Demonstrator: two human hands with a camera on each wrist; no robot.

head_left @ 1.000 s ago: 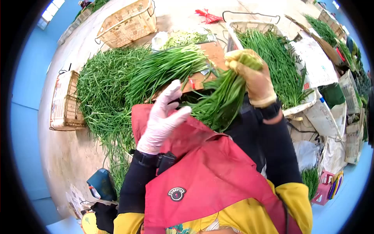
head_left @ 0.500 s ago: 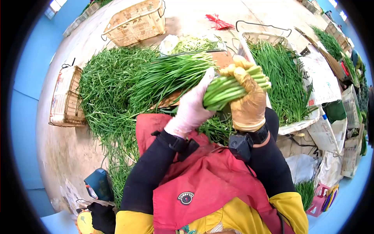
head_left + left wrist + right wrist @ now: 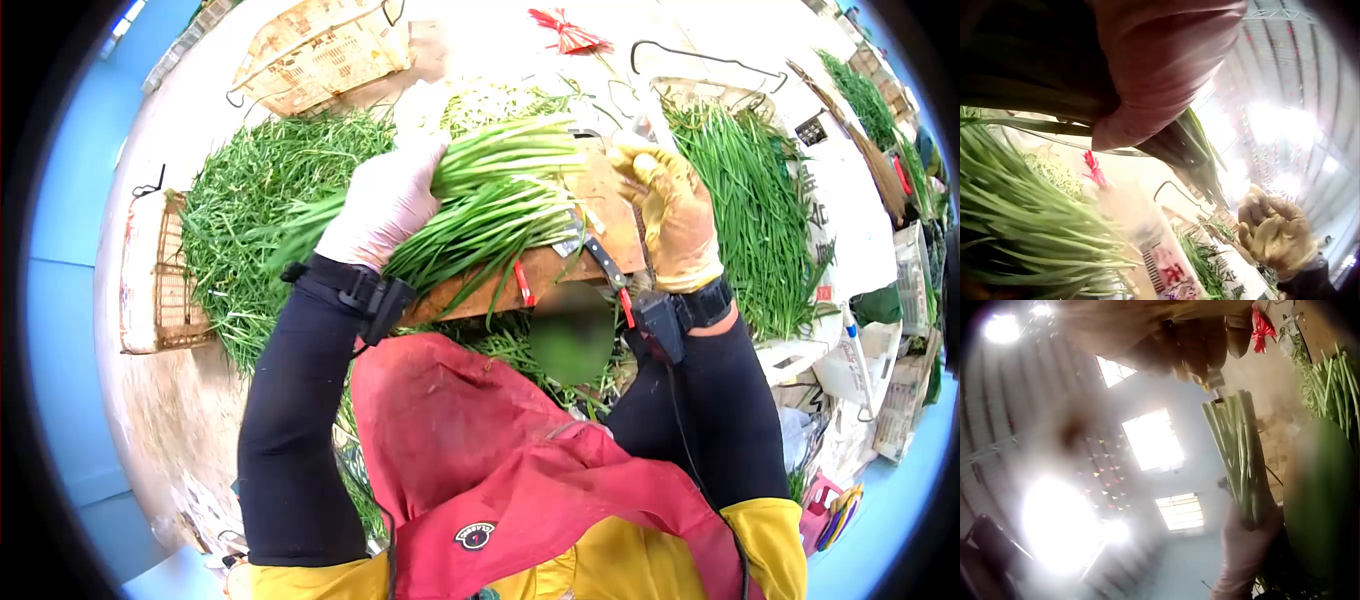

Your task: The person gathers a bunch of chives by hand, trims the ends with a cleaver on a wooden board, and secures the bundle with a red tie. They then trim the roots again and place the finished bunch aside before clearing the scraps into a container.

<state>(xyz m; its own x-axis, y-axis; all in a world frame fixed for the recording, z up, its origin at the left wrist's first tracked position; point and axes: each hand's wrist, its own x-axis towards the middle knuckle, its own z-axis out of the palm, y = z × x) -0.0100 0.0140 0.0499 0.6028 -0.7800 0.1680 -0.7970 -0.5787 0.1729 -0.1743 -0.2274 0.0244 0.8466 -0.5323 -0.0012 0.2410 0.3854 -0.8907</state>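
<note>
My left hand [image 3: 385, 205], in a whitish glove, grips a bunch of long green chives [image 3: 500, 150] whose pale cut ends point right. It hangs over more chives [image 3: 500, 215] lying on a brown board [image 3: 625, 235]. In the right wrist view the bunch [image 3: 1238, 456] rises out of the left hand [image 3: 1244, 550]. My right hand [image 3: 675, 215], in a yellowish glove, is apart from the bunch at the board's right end, its fingers loosely bent around nothing. A knife with a dark handle [image 3: 605, 260] lies on the board, its blade partly under stems.
Loose greens [image 3: 240, 230] are heaped at the left beside a crate [image 3: 150, 275]. A white crate of chives [image 3: 745, 210] stands at the right. Behind the board are an upright plastic basket [image 3: 320, 60], a red plastic bundle [image 3: 570, 32] and pale trimmings [image 3: 500, 100].
The bunch has passed from the right hand to the left, which has moved left with it over the board. The right hand has let go and moved slightly right.
</note>
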